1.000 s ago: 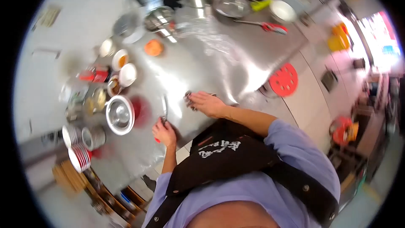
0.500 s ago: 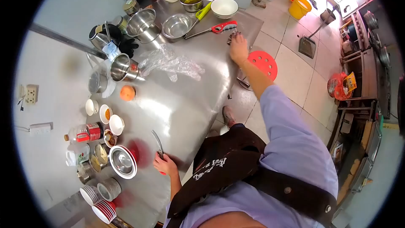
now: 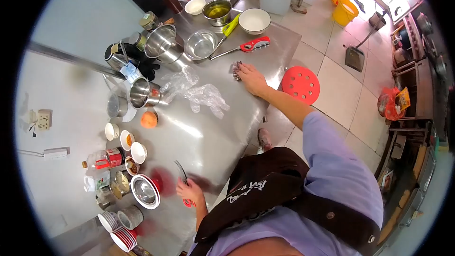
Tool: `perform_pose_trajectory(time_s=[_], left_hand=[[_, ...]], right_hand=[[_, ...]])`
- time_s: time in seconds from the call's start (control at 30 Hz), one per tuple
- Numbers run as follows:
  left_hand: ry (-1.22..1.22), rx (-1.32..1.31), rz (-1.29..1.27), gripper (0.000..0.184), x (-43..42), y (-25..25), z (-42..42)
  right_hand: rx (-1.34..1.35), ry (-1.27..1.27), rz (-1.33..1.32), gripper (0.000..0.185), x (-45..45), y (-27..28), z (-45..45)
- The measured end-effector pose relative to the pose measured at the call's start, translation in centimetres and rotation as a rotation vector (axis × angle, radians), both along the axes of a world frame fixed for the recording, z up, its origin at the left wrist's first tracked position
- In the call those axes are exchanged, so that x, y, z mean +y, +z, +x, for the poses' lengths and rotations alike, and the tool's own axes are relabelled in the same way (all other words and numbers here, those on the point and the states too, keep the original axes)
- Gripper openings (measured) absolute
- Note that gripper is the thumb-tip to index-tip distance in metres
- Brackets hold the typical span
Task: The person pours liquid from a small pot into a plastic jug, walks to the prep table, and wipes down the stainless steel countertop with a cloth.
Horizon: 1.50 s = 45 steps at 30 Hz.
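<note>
Near the table's front edge my left hand point(image 3: 190, 191) is closed around red-handled scissors point(image 3: 180, 170), their metal blades pointing away from me. Farther along the steel table point(image 3: 199, 147), my right hand point(image 3: 251, 78) presses on a crumpled dark patterned cloth point(image 3: 236, 70), fingers wrapped over it. Just beyond the cloth lies a red lighter point(image 3: 255, 43) with a long metal stem. Clear plastic gloves point(image 3: 206, 98) lie flat to the left of my right hand. An orange round item point(image 3: 149, 119) sits between the gloves and the small bowls.
Small white bowls point(image 3: 139, 152), a bottle point(image 3: 104, 159) and stacked red-white bowls point(image 3: 124, 239) line the left side. Metal bowls point(image 3: 201, 44), a pan of yellow liquid point(image 3: 217, 12) and a white bowl point(image 3: 254, 21) stand at the far end. A red stool point(image 3: 301, 86) is beside the table.
From near my body, my right hand has moved with the cloth to the table's far right edge, then back inward. My left hand still holds the scissors. The camera view has shifted.
</note>
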<state>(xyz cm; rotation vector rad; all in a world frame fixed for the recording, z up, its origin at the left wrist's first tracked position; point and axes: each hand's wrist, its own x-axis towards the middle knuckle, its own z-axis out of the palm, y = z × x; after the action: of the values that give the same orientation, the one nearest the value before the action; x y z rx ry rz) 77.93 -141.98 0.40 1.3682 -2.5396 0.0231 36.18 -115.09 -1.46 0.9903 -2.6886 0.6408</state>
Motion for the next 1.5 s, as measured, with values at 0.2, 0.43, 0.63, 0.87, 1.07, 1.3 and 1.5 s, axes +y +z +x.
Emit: perform_pose_trajectory(time_s=[0.2, 0.43, 0.63, 0.87, 1.07, 1.3, 1.5], left_hand=[[-0.722, 0.369, 0.392, 0.032, 4.7, 4.0, -16.3], [-1.204, 0.147, 0.383, 0.049, 14.1, 6.4, -38.5], [-1.205, 0.045, 0.395, 0.060, 18.8, 1.9, -50.0], [-1.155, 0.002, 0.437, 0.048, 15.9, 1.2, -46.0], [-1.148, 0.007, 0.280, 0.048, 10.2, 1.8, -38.7], [-1.077, -0.038, 0.251, 0.052, 8.1, 2.7, -35.6], [-1.038, -0.028, 0.275, 0.051, 8.4, 2.9, -34.7]], right_hand=[[-0.388, -0.053, -0.368, 0.030, 3.3, 2.0, -3.0], [-0.276, -0.589, -0.588, 0.033, 11.9, 2.2, -8.7], [-0.049, -0.388, -0.030, 0.048, 11.1, -0.6, -7.0], [-0.116, -0.198, -0.111, 0.051, 9.8, 0.8, -4.0], [-0.074, -0.118, -0.104, 0.053, 3.3, -0.4, -8.7], [0.055, -0.316, -0.015, 0.046, -5.1, -0.9, -16.4], [0.068, -0.016, -0.020, 0.029, -2.4, -1.2, -12.8]])
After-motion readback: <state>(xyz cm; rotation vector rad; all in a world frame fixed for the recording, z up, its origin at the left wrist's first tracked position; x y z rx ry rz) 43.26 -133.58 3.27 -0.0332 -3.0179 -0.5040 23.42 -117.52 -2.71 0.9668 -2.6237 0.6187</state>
